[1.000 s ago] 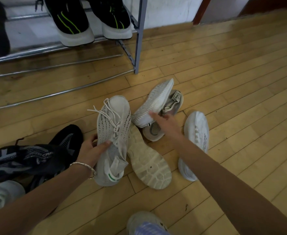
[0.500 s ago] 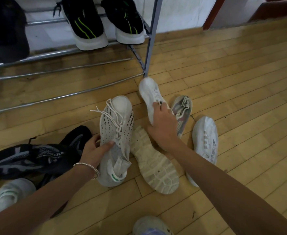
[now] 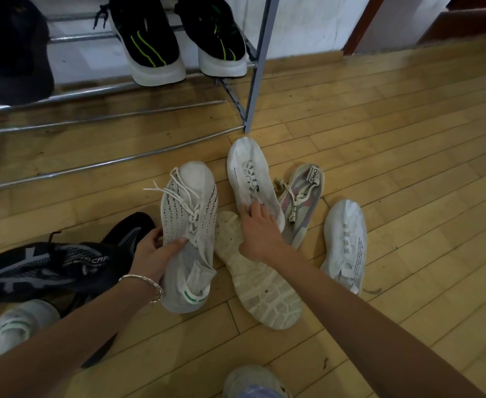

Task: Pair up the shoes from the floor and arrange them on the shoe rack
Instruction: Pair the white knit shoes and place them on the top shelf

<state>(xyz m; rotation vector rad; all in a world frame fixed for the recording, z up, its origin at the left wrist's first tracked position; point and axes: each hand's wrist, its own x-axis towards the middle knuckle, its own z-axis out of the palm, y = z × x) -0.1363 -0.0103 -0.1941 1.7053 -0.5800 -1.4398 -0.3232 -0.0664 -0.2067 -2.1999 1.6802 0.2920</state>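
Observation:
My left hand (image 3: pixel 153 254) grips a white knit sneaker with black dots (image 3: pixel 188 225) at its side, thumb across the upper. My right hand (image 3: pixel 257 228) holds the heel end of a plain white sneaker (image 3: pixel 246 173), which stands upright on the floor, toe toward the rack post. Under my right wrist a matching dotted-type shoe lies sole up (image 3: pixel 259 288). Another plain white sneaker (image 3: pixel 346 242) lies to the right. A grey and pink sneaker (image 3: pixel 303 202) lies between the two.
The metal shoe rack (image 3: pixel 253 64) stands at the back with a black and green pair (image 3: pixel 150 44) on a shelf. Black sneakers (image 3: pixel 49 268) lie at left, a white one (image 3: pixel 15 328) below them. Wooden floor (image 3: pixel 408 139) stretches right.
My right hand reached the plain white sneaker, which lay on its side, took hold of it and turned it upright. The left hand kept its hold on the dotted sneaker.

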